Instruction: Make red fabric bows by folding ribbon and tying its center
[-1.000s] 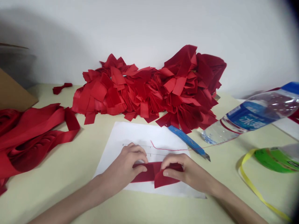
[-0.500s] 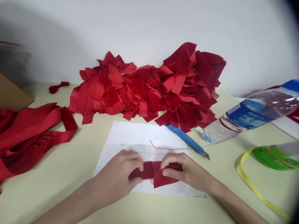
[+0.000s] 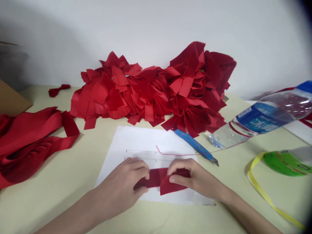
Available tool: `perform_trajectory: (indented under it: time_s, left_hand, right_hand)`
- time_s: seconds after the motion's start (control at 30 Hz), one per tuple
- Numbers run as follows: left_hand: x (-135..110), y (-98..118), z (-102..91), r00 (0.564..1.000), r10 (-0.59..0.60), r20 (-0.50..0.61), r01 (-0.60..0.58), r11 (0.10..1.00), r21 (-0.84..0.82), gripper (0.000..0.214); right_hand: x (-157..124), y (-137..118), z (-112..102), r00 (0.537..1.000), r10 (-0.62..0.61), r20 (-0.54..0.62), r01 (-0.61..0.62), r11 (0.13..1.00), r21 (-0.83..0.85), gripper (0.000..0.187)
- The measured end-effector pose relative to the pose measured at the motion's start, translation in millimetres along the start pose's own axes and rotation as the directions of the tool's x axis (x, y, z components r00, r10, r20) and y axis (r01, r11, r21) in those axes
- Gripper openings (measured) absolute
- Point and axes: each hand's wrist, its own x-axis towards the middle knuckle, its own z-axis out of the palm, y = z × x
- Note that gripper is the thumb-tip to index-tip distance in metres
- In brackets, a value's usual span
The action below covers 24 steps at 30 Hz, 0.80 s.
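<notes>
Far left, a tangle of red ribbon (image 3: pixel 31 136) sprawls on the desk (image 3: pixel 60 201), with a heap of cut red pieces (image 3: pixel 151 91) behind. The left hand (image 3: pixel 119 185) curls over one end of a folded red strip (image 3: pixel 156 178), holding it on a white paper sheet (image 3: pixel 136 139); the right hand (image 3: pixel 192 177) pinches the other end. A slip could knock the fold off the drawn lines. Just right, a blue utility knife (image 3: pixel 192 144) lies with its blade exposed, risky if that arm swings wide; beyond sit a tipped water bottle (image 3: pixel 263 122) and yellow strap (image 3: pixel 263 191).

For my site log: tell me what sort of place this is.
Likely a small handcraft workspace: a heap of cut red fabric, a marked paper sheet and a utility knife on a table.
</notes>
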Motion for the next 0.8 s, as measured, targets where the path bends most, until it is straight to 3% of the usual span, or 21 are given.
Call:
perform_trajectory:
  time_s: [0.33,0.53,0.67,0.8]
  left_hand:
    - [-2.0,-2.2,0.5,1.0,-0.02,0.0,0.02,1.0,-0.015,0.007]
    - [-0.6,-4.6,2.1,0.999,-0.032,-0.005,0.031,0.998,-0.062,0.013]
    - [-3.4,-4.5,3.0,0.991,-0.132,-0.006,0.131,0.983,-0.128,0.029]
    - [-7.0,-4.8,4.0,0.986,-0.168,0.006,0.166,0.97,-0.175,0.036]
  right_hand:
    - [0.1,1.2,0.1,1.0,0.013,-0.005,-0.013,1.0,0.008,0.009]
    - [0.1,-13.3,0.9,0.99,0.004,-0.143,-0.005,1.0,-0.006,0.007]
    - [9.7,-18.6,11.4,0.99,0.01,-0.137,-0.011,1.0,-0.004,0.007]
    - [19.1,-12.4,27.4,0.978,0.012,-0.208,-0.04,0.991,-0.13,0.01]
